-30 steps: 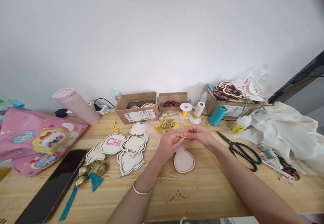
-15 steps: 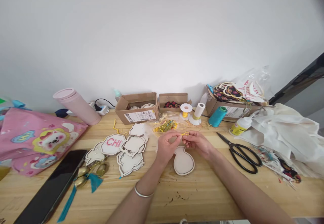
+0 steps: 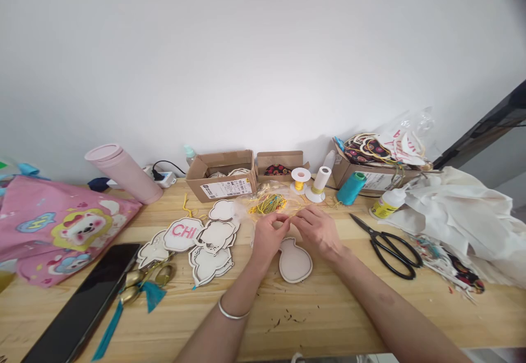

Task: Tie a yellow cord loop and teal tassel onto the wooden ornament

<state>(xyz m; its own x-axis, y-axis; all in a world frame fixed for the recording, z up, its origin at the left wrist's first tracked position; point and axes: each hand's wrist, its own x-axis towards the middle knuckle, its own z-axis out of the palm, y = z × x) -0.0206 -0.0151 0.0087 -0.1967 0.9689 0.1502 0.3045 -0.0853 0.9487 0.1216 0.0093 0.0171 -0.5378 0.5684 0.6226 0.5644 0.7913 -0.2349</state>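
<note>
My left hand [image 3: 271, 235] and my right hand [image 3: 318, 229] meet above the table, fingertips pinched close together. Between them is a yellow cord [image 3: 292, 215], of which only a little shows; the rest is hidden behind the fingers. Just below the hands lies a pale gourd-shaped wooden piece [image 3: 296, 263], flat on the wood and touched by neither hand. Behind the fingers sits a clear bag with tangled yellow and green cords [image 3: 268, 204]. To the left, several cloud-shaped wooden pieces [image 3: 213, 263] overlap, one bearing pink letters "CHI" [image 3: 183, 232].
Black scissors [image 3: 392, 251] lie at right, near a glue bottle [image 3: 387, 204] and white cloth [image 3: 472, 215]. Thread spools [image 3: 351, 189] and cardboard boxes [image 3: 222, 188] line the wall. A phone [image 3: 82, 308], brass bells [image 3: 132, 285], pink tumbler [image 3: 127, 174] and pink bag [image 3: 61, 226] occupy the left.
My right hand has turned over, its back now facing up, and its fingers have closed in beside the left ones. The yellow loop that stood out between the hands is mostly covered.
</note>
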